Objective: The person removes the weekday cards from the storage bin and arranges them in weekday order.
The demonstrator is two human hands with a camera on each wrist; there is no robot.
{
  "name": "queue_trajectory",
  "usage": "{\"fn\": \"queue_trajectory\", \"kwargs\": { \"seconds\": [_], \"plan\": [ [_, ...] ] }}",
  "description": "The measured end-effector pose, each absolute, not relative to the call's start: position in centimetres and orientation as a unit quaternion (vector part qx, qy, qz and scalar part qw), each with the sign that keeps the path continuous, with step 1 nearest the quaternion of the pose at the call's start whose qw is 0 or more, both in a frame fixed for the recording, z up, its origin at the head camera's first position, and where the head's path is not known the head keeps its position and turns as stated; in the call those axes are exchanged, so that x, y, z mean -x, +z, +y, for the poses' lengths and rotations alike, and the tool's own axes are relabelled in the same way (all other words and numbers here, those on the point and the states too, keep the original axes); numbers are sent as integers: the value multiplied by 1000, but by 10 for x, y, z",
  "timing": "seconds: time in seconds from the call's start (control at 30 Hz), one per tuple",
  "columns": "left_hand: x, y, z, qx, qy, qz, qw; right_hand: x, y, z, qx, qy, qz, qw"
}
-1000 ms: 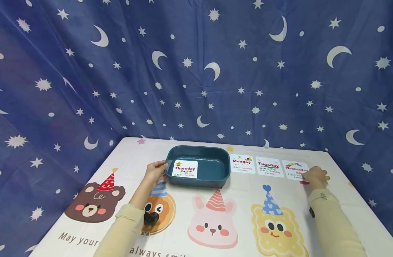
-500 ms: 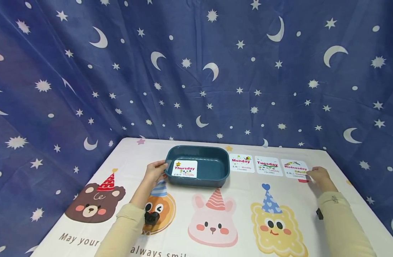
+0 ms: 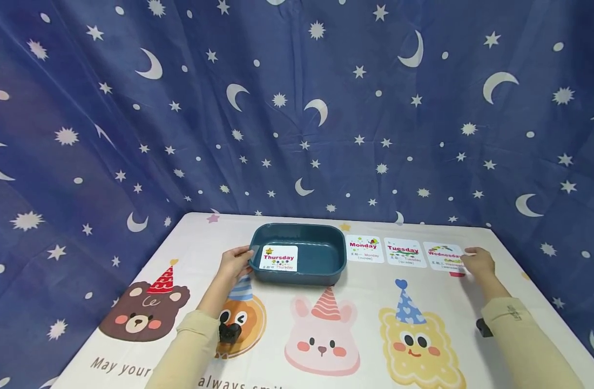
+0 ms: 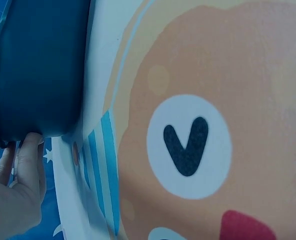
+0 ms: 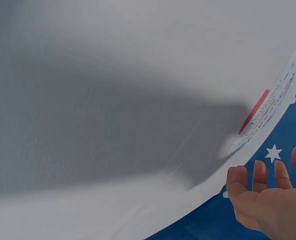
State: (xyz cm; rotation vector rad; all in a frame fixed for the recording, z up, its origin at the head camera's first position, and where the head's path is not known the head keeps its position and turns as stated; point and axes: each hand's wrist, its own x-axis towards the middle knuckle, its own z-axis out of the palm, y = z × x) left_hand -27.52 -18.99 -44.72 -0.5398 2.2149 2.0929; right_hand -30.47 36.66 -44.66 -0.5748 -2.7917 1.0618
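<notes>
- The rim of the blue-green bin (image 3: 297,277) is gripped at its left end by the left hand (image 3: 235,263); the wall is held between thumb and fingers.
- The right hand (image 3: 479,263) is placed at the right edge of the Wednesday card (image 3: 443,256), its fingers loosely bent and its thumb held apart from them; whether the card is touched cannot be told.
- The Monday card (image 3: 364,249), the Tuesday card (image 3: 406,253) and the Wednesday card are laid flat in one row, separated by narrow gaps.
- The row is begun just beside the bin's right end; whether the bin is touched by the Monday card cannot be made out.
- Only a narrow strip of tablecloth (image 3: 370,302) is left between the row and the back edge, which is met by the star-and-moon curtain (image 3: 258,135).
- More room is given in front of the row, and a stretch of cloth is left between the right hand and the table's right edge.
- The Thursday card (image 3: 279,258) is contained in the bin's left half; its lower edge is hidden by the front wall.
- The orange printed face (image 3: 253,324) is partly covered by the left forearm.
- The printed lettering (image 3: 121,367) is interrupted by the left sleeve (image 3: 187,346) and cut off below.
- In the right wrist view, card text is seen too obliquely to be read.
</notes>
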Motion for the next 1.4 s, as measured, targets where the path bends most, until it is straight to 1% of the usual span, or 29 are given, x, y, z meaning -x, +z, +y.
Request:
{"fn": "queue_trajectory", "kwargs": {
  "seconds": [0.2,0.27,0.43,0.6,0.7,0.93,1.13,1.23,1.4],
  "plan": [
    [274,-445,-190,169,678,715,18,303,-442,361,205,368,-904,76],
    [273,-445,-191,167,679,715,21,302,-440,357,208,379,-897,95],
    [269,-446,-194,165,682,713,21,300,-436,337,191,433,-869,146],
    [266,-445,-197,169,681,713,21,298,-424,315,158,462,-858,160],
    [267,-445,-198,168,678,715,22,295,-418,305,141,471,-855,162],
    [269,-444,-196,168,675,718,20,289,-410,287,107,493,-851,148],
    [272,-445,-194,165,678,716,22,283,-406,270,67,514,-841,154],
    [273,-447,-192,168,677,716,24,281,-404,261,63,524,-838,141],
    [274,-448,-189,167,676,717,27,276,-398,247,68,559,-821,95]
  ]
}}
